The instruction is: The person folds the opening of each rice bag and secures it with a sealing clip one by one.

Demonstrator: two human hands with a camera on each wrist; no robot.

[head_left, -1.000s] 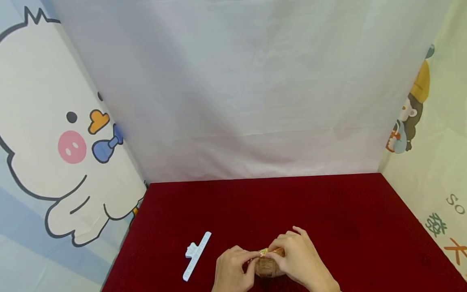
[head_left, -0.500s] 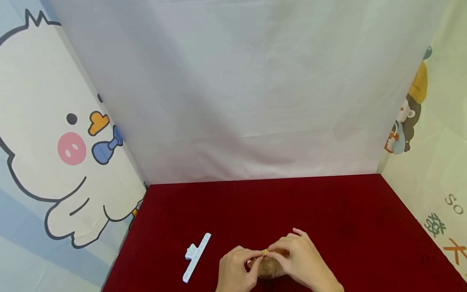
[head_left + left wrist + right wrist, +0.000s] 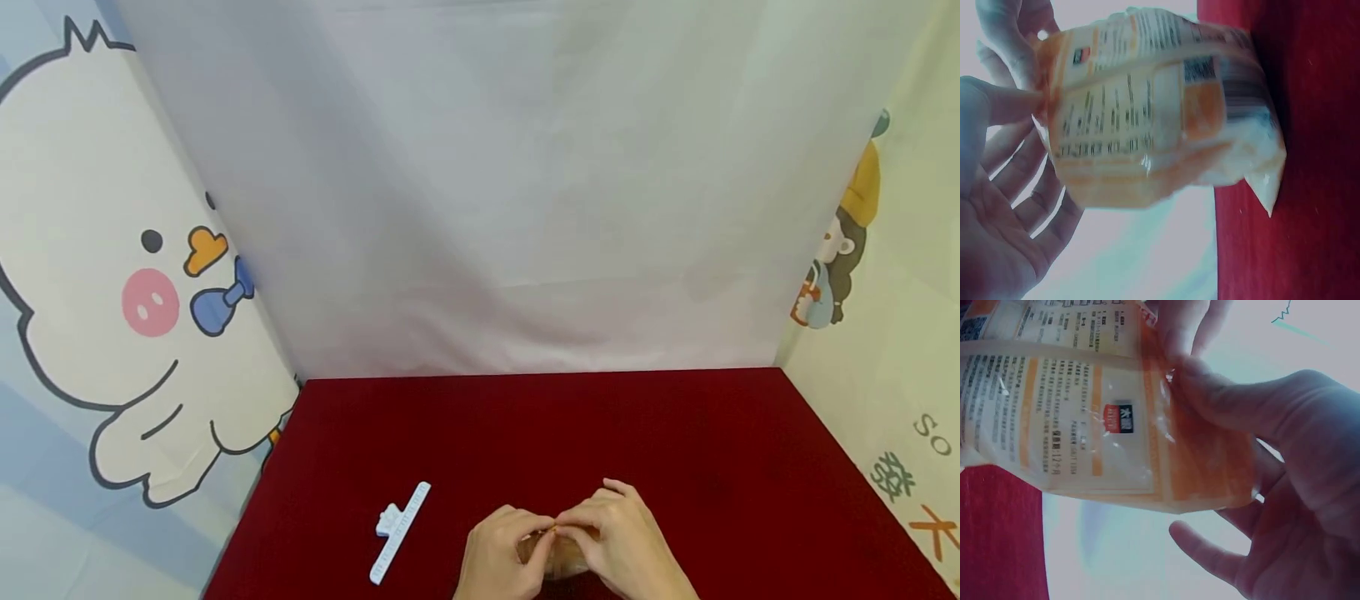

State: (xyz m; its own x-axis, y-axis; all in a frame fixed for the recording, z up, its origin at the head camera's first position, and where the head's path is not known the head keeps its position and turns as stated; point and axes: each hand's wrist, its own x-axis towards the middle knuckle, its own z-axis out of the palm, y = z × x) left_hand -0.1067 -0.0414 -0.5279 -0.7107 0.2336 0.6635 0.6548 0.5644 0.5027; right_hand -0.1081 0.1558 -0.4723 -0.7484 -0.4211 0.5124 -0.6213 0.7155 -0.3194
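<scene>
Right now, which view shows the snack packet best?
The left wrist view: the snack packet shows nearly whole, its bottom on the red cloth. The right wrist view shows only its pinched top; from the head view, both hands hide most of it.

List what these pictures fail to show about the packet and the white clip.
- Packet: in the head view, both hands cover nearly all of it; the left hand and right hand meet over its top.
- Packet print: blurred in the left wrist view, too small to read in the right wrist view.
- Packet contents: not visible.
- White clip: too small in the head view to read its markings.
</scene>
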